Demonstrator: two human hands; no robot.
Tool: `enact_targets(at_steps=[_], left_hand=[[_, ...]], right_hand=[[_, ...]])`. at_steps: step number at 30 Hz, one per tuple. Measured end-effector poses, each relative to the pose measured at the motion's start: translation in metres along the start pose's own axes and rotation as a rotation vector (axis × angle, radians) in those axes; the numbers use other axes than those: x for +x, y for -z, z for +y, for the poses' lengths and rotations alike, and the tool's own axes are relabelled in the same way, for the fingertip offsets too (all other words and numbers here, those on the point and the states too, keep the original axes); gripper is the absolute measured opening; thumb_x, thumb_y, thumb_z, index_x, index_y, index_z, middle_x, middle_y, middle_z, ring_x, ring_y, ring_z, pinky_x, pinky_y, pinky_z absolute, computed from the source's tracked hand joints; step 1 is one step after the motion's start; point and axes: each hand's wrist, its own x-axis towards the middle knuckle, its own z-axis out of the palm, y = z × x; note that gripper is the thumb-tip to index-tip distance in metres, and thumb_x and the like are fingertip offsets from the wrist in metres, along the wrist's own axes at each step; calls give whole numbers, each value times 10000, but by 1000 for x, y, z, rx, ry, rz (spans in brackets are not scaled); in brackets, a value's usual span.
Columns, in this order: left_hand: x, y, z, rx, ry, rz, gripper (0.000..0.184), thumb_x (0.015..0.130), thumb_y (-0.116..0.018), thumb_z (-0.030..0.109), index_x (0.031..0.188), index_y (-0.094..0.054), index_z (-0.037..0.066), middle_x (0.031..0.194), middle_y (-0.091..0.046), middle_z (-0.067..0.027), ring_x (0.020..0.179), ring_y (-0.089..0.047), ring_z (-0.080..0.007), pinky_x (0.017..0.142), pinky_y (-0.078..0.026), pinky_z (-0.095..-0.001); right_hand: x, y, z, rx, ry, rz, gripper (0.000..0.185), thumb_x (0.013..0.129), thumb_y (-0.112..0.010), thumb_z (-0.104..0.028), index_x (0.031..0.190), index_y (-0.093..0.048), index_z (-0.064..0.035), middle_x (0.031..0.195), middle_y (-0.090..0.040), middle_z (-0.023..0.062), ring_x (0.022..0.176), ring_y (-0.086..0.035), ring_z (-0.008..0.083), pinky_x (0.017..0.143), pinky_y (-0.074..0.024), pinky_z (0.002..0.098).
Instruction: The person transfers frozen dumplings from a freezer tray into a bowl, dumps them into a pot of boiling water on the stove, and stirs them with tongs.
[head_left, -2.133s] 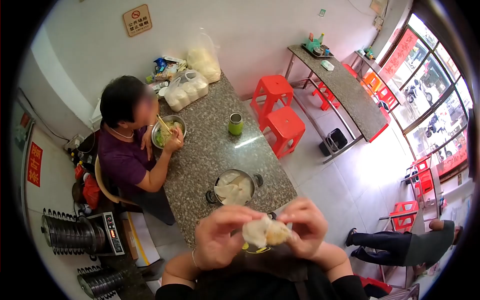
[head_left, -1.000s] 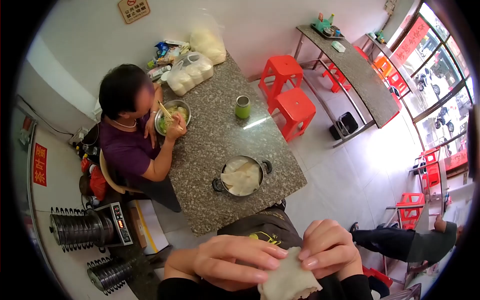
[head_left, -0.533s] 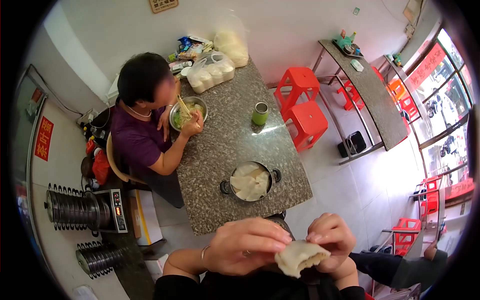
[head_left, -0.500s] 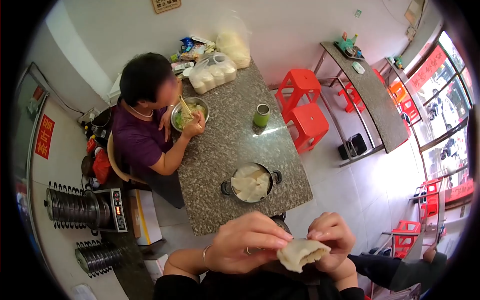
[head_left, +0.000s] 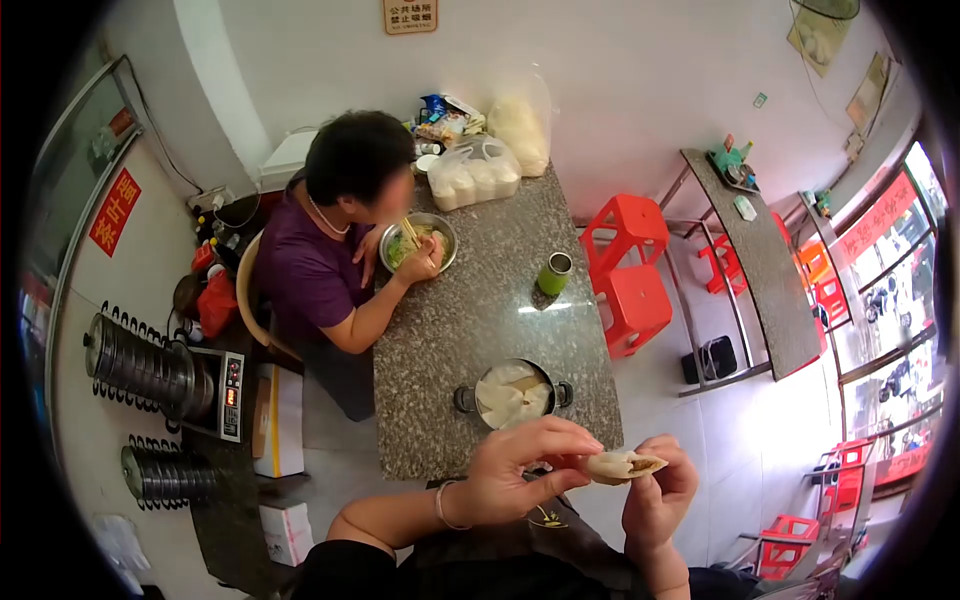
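Note:
Between my two hands is a pale dumpling [head_left: 609, 465], with brownish filling showing along its partly open edge at the right. My left hand [head_left: 525, 470] pinches its left end between thumb and fingers. On the other end, the thumb and fingers of my right hand [head_left: 660, 490] are closed. Just beyond my hands, a two-handled metal pot [head_left: 563, 394] stands on the speckled table [head_left: 450, 330]. Flat white dough wrappers [head_left: 512, 397] lie inside it, overlapping one another.
Across the table's left side, a person [head_left: 320, 250] eats with chopsticks from a metal bowl [head_left: 420, 222]. A green cup [head_left: 553, 275] and white plastic bags [head_left: 475, 178] stand on the table. Red stools [head_left: 634, 305] are at its right. Two coil-ringed metal stacks [head_left: 150, 365] stand at left.
My hands and the dumpling have risen slightly toward the table's front edge. The dumpling now looks flatter, its opening turned more to the right. My view has shifted, and the person still eats.

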Motion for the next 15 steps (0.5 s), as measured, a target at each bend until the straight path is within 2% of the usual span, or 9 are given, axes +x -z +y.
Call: enact_targets(at_steps=[6, 15], left_hand=[[-3, -2, 4, 47, 18, 68, 261, 763, -700, -8, 1017, -641, 9, 994, -630, -116, 895, -611, -195, 760, -486, -290], [-6, -3, 8, 96, -12, 54, 241, 786, -651, -50, 1022, -632, -3, 984, -623, -116, 882, -608, -181, 744, -487, -276]], right_hand=[[-2, -2, 2, -17, 29, -5, 188, 791, -670, -55, 940, -585, 23, 916, -565, 132, 846, -548, 192, 750, -451, 278], [-8, -6, -2, -6, 25, 32, 189, 788, -665, -45, 944, -587, 29, 936, -558, 135, 858, -546, 193, 767, -451, 280]])
